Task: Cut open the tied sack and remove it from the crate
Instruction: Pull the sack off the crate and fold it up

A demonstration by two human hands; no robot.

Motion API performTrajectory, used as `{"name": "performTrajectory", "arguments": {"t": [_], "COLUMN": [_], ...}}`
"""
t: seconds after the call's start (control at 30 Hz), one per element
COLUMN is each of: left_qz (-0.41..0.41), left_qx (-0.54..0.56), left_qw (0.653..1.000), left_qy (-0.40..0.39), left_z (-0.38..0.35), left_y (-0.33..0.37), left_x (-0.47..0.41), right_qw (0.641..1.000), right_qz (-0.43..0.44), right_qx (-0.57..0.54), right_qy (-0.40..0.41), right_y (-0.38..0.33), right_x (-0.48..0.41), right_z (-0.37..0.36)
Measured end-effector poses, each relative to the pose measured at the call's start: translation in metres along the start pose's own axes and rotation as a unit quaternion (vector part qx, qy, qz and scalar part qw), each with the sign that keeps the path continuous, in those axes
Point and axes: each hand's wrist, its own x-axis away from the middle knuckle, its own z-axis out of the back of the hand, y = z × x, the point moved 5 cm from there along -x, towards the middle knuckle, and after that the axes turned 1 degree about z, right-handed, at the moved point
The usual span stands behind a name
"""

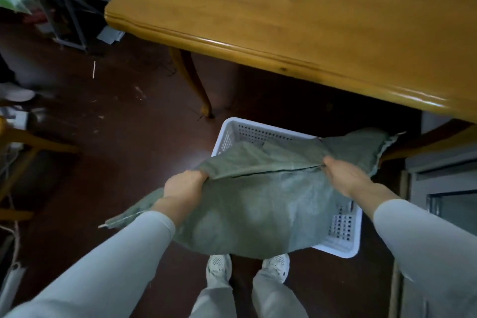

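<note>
Left hand (183, 184) and right hand (344, 175) each clenched on the green sack (258, 204), lower centre. Sack hangs over the white crate (233, 129) on the floor, below the table (296, 15).

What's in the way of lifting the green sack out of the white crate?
Nothing visible. Both hands grip the sack above the crate; the table lies farther back.
</note>
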Motion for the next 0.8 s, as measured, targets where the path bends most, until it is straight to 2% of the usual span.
{"name": "performTrajectory", "arguments": {"t": [0.13,0.23,0.37,0.53,0.7,0.8], "left_qz": [0.087,0.105,0.098,0.127,0.021,-0.042], "left_qx": [-0.075,-0.092,-0.097,0.146,0.240,0.277], "left_qw": [0.993,0.990,0.988,0.977,0.959,0.941], "left_qy": [-0.017,0.003,0.067,0.094,0.150,0.190], "left_z": [-0.026,-0.012,0.042,0.098,0.158,0.189], "left_y": [-0.009,-0.006,0.015,0.028,0.054,0.066], "left_x": [0.012,0.011,-0.002,-0.013,-0.019,-0.013], "right_qw": [0.998,0.998,1.000,0.994,0.980,0.955], "right_qz": [0.005,0.012,0.014,-0.027,0.001,-0.006], "right_qx": [-0.040,-0.031,-0.009,-0.068,-0.086,-0.148], "right_qy": [-0.044,-0.059,0.019,0.081,0.178,0.255], "right_y": [0.042,0.049,0.057,0.058,0.015,-0.013], "right_x": [0.016,0.030,0.041,0.067,0.096,0.110], "right_z": [0.010,0.024,0.043,0.081,0.141,0.162]}}
